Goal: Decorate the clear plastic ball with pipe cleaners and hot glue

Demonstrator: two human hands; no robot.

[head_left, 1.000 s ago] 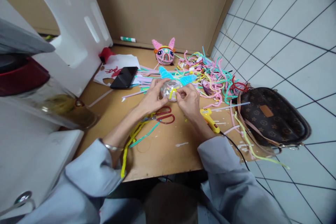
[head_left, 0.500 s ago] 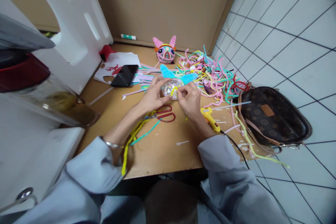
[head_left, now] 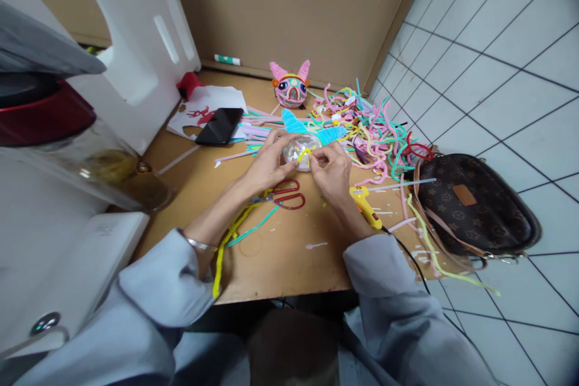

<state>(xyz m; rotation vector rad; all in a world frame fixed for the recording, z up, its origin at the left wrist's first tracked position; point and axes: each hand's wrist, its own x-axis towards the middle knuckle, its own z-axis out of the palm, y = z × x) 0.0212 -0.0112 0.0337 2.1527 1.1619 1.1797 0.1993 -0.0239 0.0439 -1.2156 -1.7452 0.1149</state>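
Brown fibreboard makes up the counter (head_left: 280,259), its matte top flecked with white drips of dried glue, and a panel of the same board stands behind it; glossy white floor tiles with dark grout run off to the right. Both hands meet over the middle of the counter around a small clear plastic ball (head_left: 299,151), smooth and shiny, with fuzzy blue pipe-cleaner ears (head_left: 312,129) rising from its far side; the left hand (head_left: 266,163) cups the ball from the left, its grip closed on the rounded shell; the right hand (head_left: 332,170) pinches a short yellow pipe cleaner (head_left: 306,155) against the front of the ball, thumb and forefinger together on it. Just below the hands lie red-handled scissors (head_left: 283,196), blades shut, and beside the right wrist a yellow glue gun (head_left: 365,207) with a black cord; a long yellow-and-teal strand of fuzzy wire (head_left: 237,232) trails toward the left sleeve. Beyond the hands sprawls a tangled heap of pink, teal and yellow pipe cleaners (head_left: 366,129); a finished pink round figure with pointed ears (head_left: 290,85) stands near the back panel; a flat black phone (head_left: 220,125) rests on white paper; a brown patterned leather bag (head_left: 474,208) sits at the right edge.
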